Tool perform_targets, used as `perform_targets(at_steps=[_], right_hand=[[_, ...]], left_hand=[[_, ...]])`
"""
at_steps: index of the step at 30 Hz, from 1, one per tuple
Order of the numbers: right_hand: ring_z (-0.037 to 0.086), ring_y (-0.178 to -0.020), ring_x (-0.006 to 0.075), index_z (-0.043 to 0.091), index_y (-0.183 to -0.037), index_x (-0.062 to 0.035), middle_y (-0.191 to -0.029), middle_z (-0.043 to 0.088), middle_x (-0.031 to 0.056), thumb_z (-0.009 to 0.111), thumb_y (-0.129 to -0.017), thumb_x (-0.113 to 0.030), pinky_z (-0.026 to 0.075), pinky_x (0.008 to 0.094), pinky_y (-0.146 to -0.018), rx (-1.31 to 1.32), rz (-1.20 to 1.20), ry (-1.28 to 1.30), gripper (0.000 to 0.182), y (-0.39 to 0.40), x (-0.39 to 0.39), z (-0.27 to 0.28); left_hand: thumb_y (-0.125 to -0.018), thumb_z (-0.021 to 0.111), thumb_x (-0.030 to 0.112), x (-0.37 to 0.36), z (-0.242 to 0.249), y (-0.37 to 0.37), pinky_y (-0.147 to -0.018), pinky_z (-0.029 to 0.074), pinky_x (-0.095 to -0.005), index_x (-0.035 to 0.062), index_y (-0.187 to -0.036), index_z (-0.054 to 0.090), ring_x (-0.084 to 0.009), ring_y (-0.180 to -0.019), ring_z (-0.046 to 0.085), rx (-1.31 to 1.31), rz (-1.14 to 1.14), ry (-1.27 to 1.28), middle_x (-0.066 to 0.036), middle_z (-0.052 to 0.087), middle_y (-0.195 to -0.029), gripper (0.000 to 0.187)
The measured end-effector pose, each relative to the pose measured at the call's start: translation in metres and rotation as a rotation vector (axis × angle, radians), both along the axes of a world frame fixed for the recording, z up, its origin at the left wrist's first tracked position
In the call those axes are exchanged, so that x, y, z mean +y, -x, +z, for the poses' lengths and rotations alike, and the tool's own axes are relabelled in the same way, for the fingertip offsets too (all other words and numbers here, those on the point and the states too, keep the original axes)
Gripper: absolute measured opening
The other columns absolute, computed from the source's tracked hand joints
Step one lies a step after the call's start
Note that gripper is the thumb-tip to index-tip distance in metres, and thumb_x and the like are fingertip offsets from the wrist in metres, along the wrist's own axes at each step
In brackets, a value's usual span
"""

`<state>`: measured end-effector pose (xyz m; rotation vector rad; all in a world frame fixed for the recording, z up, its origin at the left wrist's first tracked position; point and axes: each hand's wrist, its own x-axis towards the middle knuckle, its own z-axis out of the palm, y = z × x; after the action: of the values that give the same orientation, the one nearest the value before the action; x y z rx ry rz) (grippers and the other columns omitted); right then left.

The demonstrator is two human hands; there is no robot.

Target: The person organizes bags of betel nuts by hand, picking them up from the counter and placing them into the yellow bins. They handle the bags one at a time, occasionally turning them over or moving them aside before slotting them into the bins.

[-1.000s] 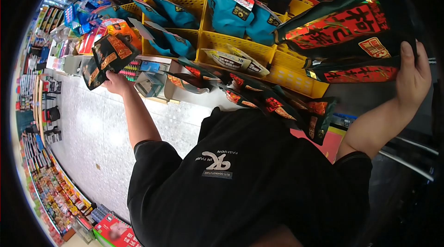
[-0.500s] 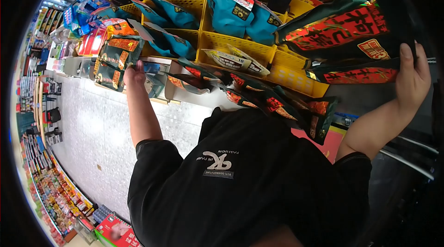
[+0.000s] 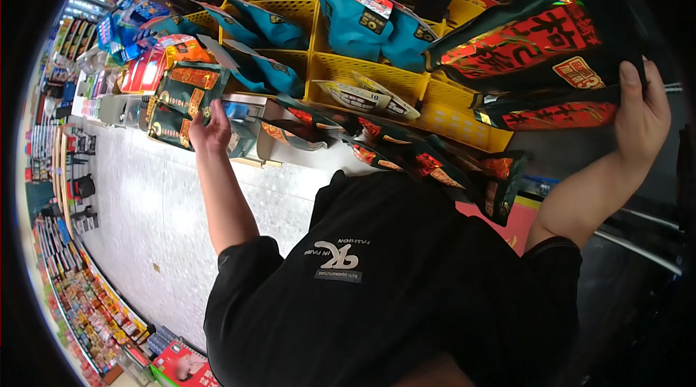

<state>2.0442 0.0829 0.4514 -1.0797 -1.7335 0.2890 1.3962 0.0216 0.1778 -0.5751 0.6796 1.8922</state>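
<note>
My right hand (image 3: 644, 100) grips the right edge of a large dark green bag (image 3: 536, 39) with a red label and gold trim, thumb on its front. A second dark green bag (image 3: 558, 115) with a red strip lies just below it, near the same fingers. My left hand (image 3: 210, 129) is at the far left of the display, fingers apart, beside dark green packets (image 3: 181, 104) with orange labels. Its fingertips overlap the packets' right edge; any contact behind is hidden. More dark green and red packets (image 3: 435, 166) stand in a row before my chest.
A yellow perforated rack (image 3: 406, 82) holds teal pouches (image 3: 355, 24) and pale packets (image 3: 362, 97). Blue and orange goods stand at the upper left. Grey speckled floor (image 3: 159, 206) lies to the left, with stocked shelves (image 3: 87, 300) beyond. A pink-red panel (image 3: 515, 224) is beside my right elbow.
My left hand has spread its fingers and drawn slightly down from the packets, which now hang straighter. My right hand has shifted slightly down and left, still holding the bag.
</note>
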Motion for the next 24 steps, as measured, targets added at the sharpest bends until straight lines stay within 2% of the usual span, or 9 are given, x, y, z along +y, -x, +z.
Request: perform_targets(at_steps=[2,6,9,11,13,16,19,20,24], right_hand=[[0.054,-0.086,0.0048,0.064,-0.106,0.0056,-0.094,0.064,-0.0001,0.071,-0.089,-0.011,0.042,0.0183,-0.080,-0.051,-0.033,-0.044,0.024,0.005,-0.002,-0.001],[0.044,-0.074,0.0018,0.062,-0.093,0.0020,-0.080,0.053,-0.0061,0.068,-0.093,-0.013,0.036,0.0172,-0.066,-0.221,0.029,-0.041,0.016,0.022,-0.006,0.005],[0.039,-0.067,0.0026,0.059,-0.085,0.0012,-0.071,0.047,-0.0064,0.069,-0.091,-0.014,0.033,0.0182,-0.060,-0.210,0.127,-0.036,0.019,0.042,-0.004,0.007],[0.044,-0.076,0.0049,0.059,-0.097,0.0063,-0.083,0.052,-0.0026,0.065,-0.094,-0.012,0.036,0.0183,-0.069,-0.268,0.210,0.029,0.019,0.050,-0.006,0.011],[0.043,-0.075,0.0052,0.059,-0.093,0.0056,-0.081,0.051,-0.0023,0.066,-0.093,-0.012,0.035,0.0186,-0.068,-0.281,0.282,-0.006,0.019,0.056,-0.001,0.015],[0.042,-0.073,0.0061,0.057,-0.085,0.0028,-0.077,0.047,-0.0020,0.067,-0.092,-0.014,0.034,0.0199,-0.066,-0.261,0.348,-0.044,0.021,0.076,-0.005,0.021],[0.046,-0.075,0.0064,0.059,-0.087,0.0021,-0.085,0.055,0.0005,0.066,-0.092,-0.011,0.037,0.0196,-0.066,-0.274,0.386,-0.001,0.015,0.086,-0.003,0.019],[0.048,-0.055,0.0113,0.058,-0.076,-0.0014,-0.064,0.054,0.0037,0.074,-0.086,-0.021,0.039,0.0248,-0.051,-0.552,0.308,-0.374,0.027,0.091,-0.006,0.036],[0.045,-0.051,0.0140,0.055,-0.070,-0.0013,-0.062,0.051,0.0065,0.079,-0.081,-0.020,0.036,0.0261,-0.048,-0.480,0.197,-0.403,0.032,0.096,-0.003,0.032]], left_hand=[[-0.101,0.045,0.029,-0.016,-0.024,0.012,-0.063,0.053,-0.0317,-0.0016,-0.097,0.053,-0.0225,-0.073,0.059,0.384,0.021,-0.096,-0.009,0.058,-0.077,0.032],[-0.100,0.047,0.032,-0.022,0.104,-0.107,-0.060,0.039,-0.0252,0.0162,-0.081,0.049,-0.0113,-0.062,0.045,0.772,0.120,-0.257,0.005,0.042,-0.065,0.025],[-0.097,0.053,0.030,-0.014,0.129,-0.151,-0.067,0.045,-0.0276,0.0076,-0.113,0.056,-0.0143,-0.071,0.050,1.072,-0.139,-0.587,-0.004,0.055,-0.087,0.028],[-0.084,0.069,0.023,-0.005,0.142,-0.194,-0.095,0.049,-0.0395,0.0043,-0.138,0.041,-0.0252,-0.112,0.059,1.521,-0.416,-0.577,-0.014,0.057,-0.123,0.064],[-0.063,0.089,0.033,0.003,0.156,-0.238,-0.104,0.042,-0.0430,0.0058,-0.150,0.026,-0.0300,-0.123,0.052,1.702,-0.631,-0.688,-0.016,0.048,-0.138,0.110],[-0.067,0.088,0.017,0.017,0.153,-0.269,-0.093,0.049,-0.0368,0.0009,-0.143,0.037,-0.0220,-0.109,0.060,1.809,-0.738,-0.760,-0.014,0.057,-0.127,0.093],[-0.072,0.082,0.003,0.010,0.171,-0.294,-0.051,0.050,-0.0215,-0.0033,-0.120,0.054,-0.0085,-0.064,0.063,1.463,-0.932,-0.678,-0.005,0.069,-0.090,0.056],[-0.072,0.082,0.003,0.010,0.174,-0.297,-0.051,0.050,-0.0215,-0.0033,-0.120,0.054,-0.0085,-0.064,0.063,1.460,-0.942,-0.688,-0.005,0.069,-0.090,0.056],[-0.073,0.081,0.002,0.010,0.179,-0.303,-0.069,0.052,-0.0245,-0.0019,-0.093,0.068,-0.0071,-0.075,0.063,1.622,-0.906,-0.639,-0.004,0.070,-0.088,0.024]])
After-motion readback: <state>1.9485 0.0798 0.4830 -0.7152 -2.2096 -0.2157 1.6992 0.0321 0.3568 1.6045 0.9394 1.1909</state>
